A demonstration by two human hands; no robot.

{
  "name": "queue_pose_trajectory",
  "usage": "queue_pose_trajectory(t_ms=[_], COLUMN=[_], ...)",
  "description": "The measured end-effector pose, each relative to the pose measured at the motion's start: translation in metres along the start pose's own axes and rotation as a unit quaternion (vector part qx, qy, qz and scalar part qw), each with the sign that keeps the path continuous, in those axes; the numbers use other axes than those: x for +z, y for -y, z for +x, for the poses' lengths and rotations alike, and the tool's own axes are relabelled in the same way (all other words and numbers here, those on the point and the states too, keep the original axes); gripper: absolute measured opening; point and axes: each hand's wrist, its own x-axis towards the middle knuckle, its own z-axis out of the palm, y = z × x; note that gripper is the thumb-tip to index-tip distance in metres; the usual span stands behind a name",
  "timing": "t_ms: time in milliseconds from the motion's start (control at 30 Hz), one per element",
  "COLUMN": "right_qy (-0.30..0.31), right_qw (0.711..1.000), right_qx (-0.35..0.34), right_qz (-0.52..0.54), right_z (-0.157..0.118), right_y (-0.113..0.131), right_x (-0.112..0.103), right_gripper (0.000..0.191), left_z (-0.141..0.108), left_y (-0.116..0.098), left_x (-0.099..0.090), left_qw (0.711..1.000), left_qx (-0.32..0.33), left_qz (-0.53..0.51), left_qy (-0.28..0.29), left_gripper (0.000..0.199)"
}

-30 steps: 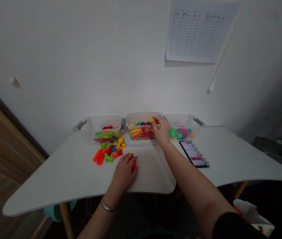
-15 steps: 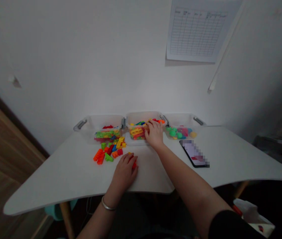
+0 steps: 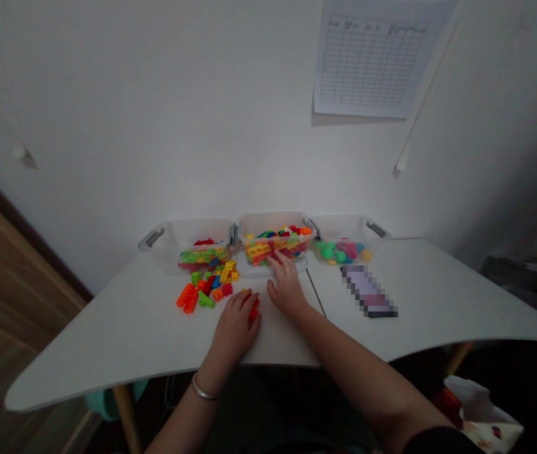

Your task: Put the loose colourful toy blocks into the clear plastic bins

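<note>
My left hand (image 3: 238, 320) rests near the table's front edge, its fingers curled round a red block (image 3: 253, 309); a bit of yellow shows at the fingertips. My right hand (image 3: 286, 284) is in front of the middle clear box (image 3: 275, 246), fingers apart, with nothing visible in it. That box holds many coloured blocks. Left of my left hand lies a loose pile with orange pieces (image 3: 187, 298), a green piece (image 3: 206, 299) and yellow pieces (image 3: 228, 272). Behind the pile is the left clear box (image 3: 199, 228), with green and red blocks inside.
The right clear box (image 3: 344, 226) holds green, pink, blue and yellow pieces. A phone (image 3: 369, 291) lies on the white table (image 3: 457, 296), right of my right hand. A printed sheet (image 3: 372, 63) hangs on the wall. A bag (image 3: 483, 413) stands below at the right.
My right hand has come out of the middle box, moving down and towards me, and its fingers have spread. My left hand stays in nearly the same place on the red block.
</note>
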Motion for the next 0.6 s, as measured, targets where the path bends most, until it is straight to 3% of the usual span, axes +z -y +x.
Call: queue_pose_trajectory(t_ms=[100,233,400,600], right_qy=[0.079,0.138,0.138,0.170], right_qw=[0.996,0.989,0.985,0.980], right_qx=[-0.002,0.019,0.049,-0.008], right_qz=[0.027,0.053,0.093,0.105], right_z=[-0.013,-0.018,-0.020,-0.021], right_y=[0.005,0.004,-0.003,0.001], right_x=[0.009,0.013,0.012,0.003], right_gripper=[0.062,0.061,0.063,0.039], left_z=[-0.001,-0.002,-0.002,-0.002], left_y=[0.001,0.001,0.000,0.001], left_x=[0.003,0.005,0.006,0.007], left_qw=[1.000,1.000,0.999,0.999], left_qx=[-0.009,-0.020,-0.032,-0.033], left_qz=[-0.011,-0.009,-0.017,-0.014], left_qy=[-0.010,-0.015,-0.012,-0.025], left_gripper=[0.045,0.044,0.049,0.054])
